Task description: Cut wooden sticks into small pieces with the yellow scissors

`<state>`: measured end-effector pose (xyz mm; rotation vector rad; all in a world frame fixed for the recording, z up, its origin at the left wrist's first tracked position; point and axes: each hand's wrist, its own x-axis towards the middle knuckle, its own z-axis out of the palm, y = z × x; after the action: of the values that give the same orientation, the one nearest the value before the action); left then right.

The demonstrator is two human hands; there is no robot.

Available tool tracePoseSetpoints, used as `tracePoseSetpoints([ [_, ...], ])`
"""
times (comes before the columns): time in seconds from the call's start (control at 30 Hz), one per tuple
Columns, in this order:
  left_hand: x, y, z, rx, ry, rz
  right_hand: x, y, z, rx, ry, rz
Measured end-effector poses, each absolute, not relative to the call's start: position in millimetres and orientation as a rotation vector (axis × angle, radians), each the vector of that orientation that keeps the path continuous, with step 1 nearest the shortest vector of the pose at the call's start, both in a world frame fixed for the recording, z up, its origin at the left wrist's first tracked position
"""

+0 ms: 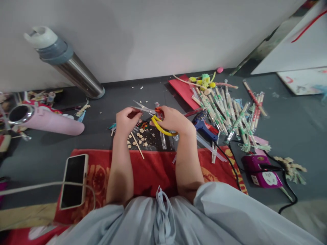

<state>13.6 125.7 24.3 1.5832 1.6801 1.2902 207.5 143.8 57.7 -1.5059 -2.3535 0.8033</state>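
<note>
My right hand (170,119) is closed around the yellow handles of a pair of scissors (163,130), whose blades point left. My left hand (127,119) is pinched close to the blade tips; what its fingers hold is too small to make out. Below the hands lie several small cut wooden pieces (139,136) and a thin wooden stick (137,146). A clear plastic wrapper (162,140) rests just left of my right wrist.
Wrapped chopsticks (230,109) lie heaped to the right, beside a blue glue gun (204,127) and a purple power socket (263,175). At left are a steel flask (79,73), a pink bottle (53,120) and a phone (74,182) on the red cloth (150,170).
</note>
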Motion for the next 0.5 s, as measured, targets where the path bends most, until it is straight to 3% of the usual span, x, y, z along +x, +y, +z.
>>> tracePoseSetpoints([
  [0.27, 16.9, 131.7, 0.9, 1.388, 1.561, 1.502, 203.7, 144.2, 51.7, -1.488, -2.297, 0.81],
  [0.5, 18.1, 131.8, 1.3, 1.296, 1.627, 1.377, 200.0, 143.6, 50.0, -1.487, -2.288, 0.799],
])
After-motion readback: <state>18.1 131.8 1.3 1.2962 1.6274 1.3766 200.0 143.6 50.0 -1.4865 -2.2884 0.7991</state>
